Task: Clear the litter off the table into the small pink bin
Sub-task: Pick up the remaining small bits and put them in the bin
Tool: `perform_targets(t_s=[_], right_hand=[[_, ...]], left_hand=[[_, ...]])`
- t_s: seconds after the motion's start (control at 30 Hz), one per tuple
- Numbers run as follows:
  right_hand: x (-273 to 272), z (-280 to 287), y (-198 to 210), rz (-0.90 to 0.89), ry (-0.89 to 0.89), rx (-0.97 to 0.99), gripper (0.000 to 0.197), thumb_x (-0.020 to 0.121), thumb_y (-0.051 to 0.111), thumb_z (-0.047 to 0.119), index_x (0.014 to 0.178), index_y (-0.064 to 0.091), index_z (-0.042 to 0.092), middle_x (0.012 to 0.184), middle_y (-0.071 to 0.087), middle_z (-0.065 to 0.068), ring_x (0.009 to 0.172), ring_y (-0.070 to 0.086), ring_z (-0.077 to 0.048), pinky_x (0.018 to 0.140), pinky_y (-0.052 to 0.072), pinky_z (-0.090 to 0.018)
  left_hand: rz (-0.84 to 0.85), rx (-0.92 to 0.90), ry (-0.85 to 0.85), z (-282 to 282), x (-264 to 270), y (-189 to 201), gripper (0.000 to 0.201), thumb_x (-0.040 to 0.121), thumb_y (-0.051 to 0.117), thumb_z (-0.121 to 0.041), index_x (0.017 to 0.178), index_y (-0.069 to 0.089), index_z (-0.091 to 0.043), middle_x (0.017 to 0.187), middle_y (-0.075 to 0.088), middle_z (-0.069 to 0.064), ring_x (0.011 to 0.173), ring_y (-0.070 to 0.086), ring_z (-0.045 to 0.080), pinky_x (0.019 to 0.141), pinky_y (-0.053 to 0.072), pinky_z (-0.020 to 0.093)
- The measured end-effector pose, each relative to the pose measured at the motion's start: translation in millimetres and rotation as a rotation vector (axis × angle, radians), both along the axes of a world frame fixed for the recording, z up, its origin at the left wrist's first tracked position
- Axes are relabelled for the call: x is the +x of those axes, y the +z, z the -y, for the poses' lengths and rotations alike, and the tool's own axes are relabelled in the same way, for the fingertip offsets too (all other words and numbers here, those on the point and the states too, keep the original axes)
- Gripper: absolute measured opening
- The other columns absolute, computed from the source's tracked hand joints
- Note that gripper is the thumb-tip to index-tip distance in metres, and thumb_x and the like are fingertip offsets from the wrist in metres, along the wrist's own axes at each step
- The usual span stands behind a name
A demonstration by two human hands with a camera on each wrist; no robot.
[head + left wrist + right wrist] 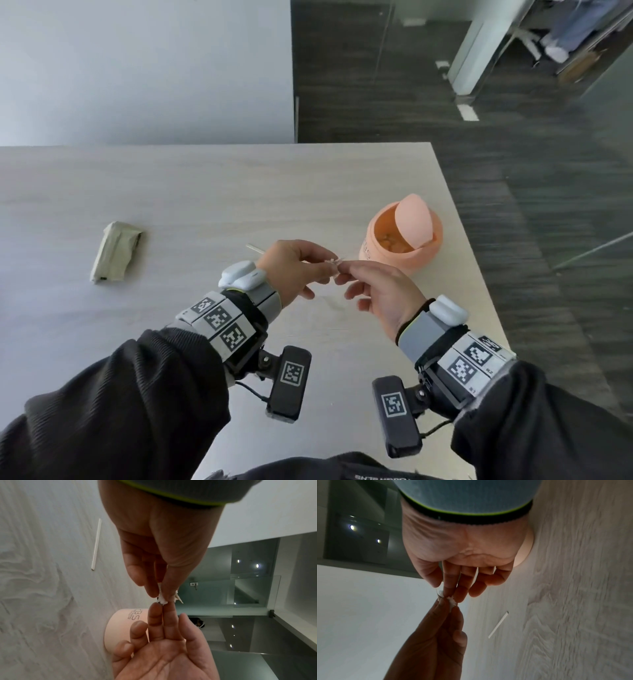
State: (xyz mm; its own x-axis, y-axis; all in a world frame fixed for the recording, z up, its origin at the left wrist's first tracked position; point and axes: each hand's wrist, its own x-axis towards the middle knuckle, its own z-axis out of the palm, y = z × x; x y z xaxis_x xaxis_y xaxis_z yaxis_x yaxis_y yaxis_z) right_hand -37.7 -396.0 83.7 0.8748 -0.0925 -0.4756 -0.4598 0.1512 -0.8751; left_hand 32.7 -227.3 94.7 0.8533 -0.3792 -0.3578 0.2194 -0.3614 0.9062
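Note:
A small white paper scrap (334,263) hangs above the table, pinched between the thumb and fingers of my left hand (322,269). My right hand (346,272) meets it from the right. In the left wrist view its straight fingertips (163,609) touch the scrap (162,599) while its thumb stays apart. The small pink bin (400,253) stands just behind the hands, its swing lid (412,219) tilted open over litter inside. A thin white stick (255,249) lies on the table behind my left hand. A folded beige packet (114,251) lies far left.
The pale wood table (205,192) ends at its right edge just past the bin, with dark floor beyond. A white wall rises behind the table's far edge. The stick (498,624) also shows in the right wrist view, lying flat.

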Motion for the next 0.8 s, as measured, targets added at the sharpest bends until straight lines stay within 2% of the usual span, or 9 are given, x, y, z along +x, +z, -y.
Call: perform_targets(t_s=[0.13, 0.2, 0.33, 0.43, 0.47, 0.57, 0.7, 0.8], right_hand=[[-10.4, 29.2, -0.1, 0.016, -0.094, 0.042, 0.025, 0.093, 0.054, 0.024, 0.097, 0.076, 0.016, 0.084, 0.071, -0.002, 0.074, 0.057, -0.019, 0.060, 0.039, -0.029], [-14.8, 37.6, -2.0, 0.018, -0.132, 0.050, 0.024, 0.092, 0.053, 0.023, 0.093, 0.076, 0.017, 0.083, 0.071, -0.003, 0.072, 0.056, -0.020, 0.059, 0.038, -0.029], [-27.1, 56.2, -8.3, -0.021, -0.137, 0.014, 0.021, 0.091, 0.055, 0.023, 0.089, 0.076, 0.017, 0.081, 0.071, -0.002, 0.071, 0.055, -0.019, 0.063, 0.038, -0.031], [-33.9, 65.1, -13.0, -0.056, -0.136, -0.022, 0.021, 0.091, 0.056, 0.019, 0.087, 0.076, 0.016, 0.081, 0.072, -0.001, 0.070, 0.055, -0.018, 0.065, 0.039, -0.031], [-35.5, 68.0, -14.7, -0.068, -0.142, -0.024, 0.020, 0.092, 0.056, 0.018, 0.088, 0.076, 0.014, 0.080, 0.072, -0.001, 0.070, 0.055, -0.018, 0.065, 0.038, -0.031], [-39.4, 68.2, -17.1, -0.081, -0.122, -0.029, 0.020, 0.091, 0.056, 0.015, 0.092, 0.074, 0.009, 0.080, 0.070, -0.001, 0.069, 0.053, -0.018, 0.063, 0.036, -0.028], [-42.4, 66.6, -21.5, -0.087, -0.096, -0.066, 0.020, 0.091, 0.055, 0.015, 0.091, 0.074, 0.010, 0.080, 0.069, 0.000, 0.070, 0.053, -0.018, 0.064, 0.037, -0.029], [-39.7, 61.2, -25.2, -0.093, -0.093, -0.055, 0.019, 0.090, 0.056, 0.015, 0.086, 0.075, 0.015, 0.078, 0.069, 0.001, 0.069, 0.053, -0.018, 0.064, 0.037, -0.029]], left_hand=[[0.013, -0.004, -0.007, 31.9, 1.1, 4.1, 0.002, 0.082, 0.078, -0.018, 0.084, 0.076, -0.018, 0.074, 0.074, -0.002, 0.073, 0.071, 0.010, 0.059, 0.058, 0.030], [0.028, -0.013, 0.025, 41.3, 6.0, 5.2, 0.005, 0.083, 0.077, -0.019, 0.086, 0.075, -0.016, 0.076, 0.074, -0.002, 0.073, 0.070, 0.009, 0.058, 0.058, 0.029], [0.094, -0.013, 0.070, 70.3, 15.6, 2.9, 0.012, 0.082, 0.077, -0.020, 0.089, 0.068, -0.016, 0.077, 0.071, -0.002, 0.064, 0.066, 0.008, 0.050, 0.051, 0.026], [0.171, 0.033, 0.075, 94.6, 21.1, -6.0, 0.017, 0.080, 0.080, -0.021, 0.083, 0.064, -0.018, 0.076, 0.071, -0.001, 0.060, 0.064, 0.010, 0.047, 0.047, 0.021], [0.201, 0.052, 0.063, 102.9, 23.4, -9.7, 0.017, 0.079, 0.081, -0.023, 0.080, 0.064, -0.019, 0.074, 0.070, -0.004, 0.059, 0.063, 0.010, 0.048, 0.047, 0.021], [0.246, 0.112, 0.021, 113.8, 30.2, -20.0, 0.013, 0.078, 0.081, -0.028, 0.074, 0.068, -0.026, 0.074, 0.069, -0.011, 0.059, 0.058, 0.009, 0.060, 0.050, 0.032], [0.272, 0.207, -0.034, 119.1, 31.0, -31.5, 0.007, 0.080, 0.078, -0.031, 0.080, 0.073, -0.036, 0.087, 0.070, -0.014, 0.065, 0.054, 0.002, 0.063, 0.042, 0.027], [0.336, 0.165, -0.074, 116.7, 29.0, -30.9, 0.008, 0.084, 0.075, -0.027, 0.088, 0.076, -0.034, 0.104, 0.071, -0.014, 0.070, 0.053, -0.001, 0.068, 0.043, 0.023]])
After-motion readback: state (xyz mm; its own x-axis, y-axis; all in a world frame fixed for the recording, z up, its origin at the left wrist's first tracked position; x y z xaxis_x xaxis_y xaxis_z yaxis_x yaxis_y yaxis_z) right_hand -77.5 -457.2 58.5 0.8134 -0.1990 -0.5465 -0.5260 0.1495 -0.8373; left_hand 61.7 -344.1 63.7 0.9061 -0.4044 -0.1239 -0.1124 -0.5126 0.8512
